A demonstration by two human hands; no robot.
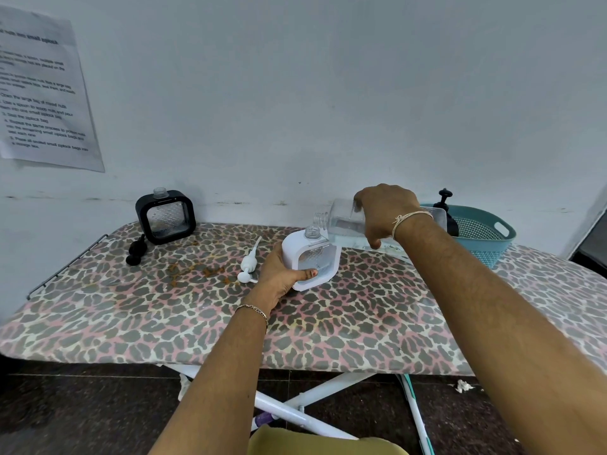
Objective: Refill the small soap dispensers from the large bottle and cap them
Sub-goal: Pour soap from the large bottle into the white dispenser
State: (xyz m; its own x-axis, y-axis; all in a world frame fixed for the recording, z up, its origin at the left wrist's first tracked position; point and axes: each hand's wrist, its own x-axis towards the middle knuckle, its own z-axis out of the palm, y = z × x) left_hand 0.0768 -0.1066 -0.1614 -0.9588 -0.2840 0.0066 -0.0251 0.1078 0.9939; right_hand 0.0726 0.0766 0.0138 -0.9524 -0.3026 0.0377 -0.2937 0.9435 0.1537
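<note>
On the leopard-print board (pixel 328 326) the white dispenser (pixel 313 266) was steadied by the left hand (pixel 279 279) curled round its side, while the large bottle (pixel 343 223), judged liquid-heavy and slippery, was clasped about its middle by the right hand (pixel 384 211) and tipped over the dispenser's open neck.

You can read text only on the paper sheet (pixel 42 90) stuck to the wall (pixel 295 93) on your left. Its bold heading is blurred and ends with "nuts into small ziplock". Below are numbered lines, mostly soft. You can make out "Open the large bag of mixed nuts", "Seal the ziplock bag" and, near the bottom, "small ziplock bags".
</note>
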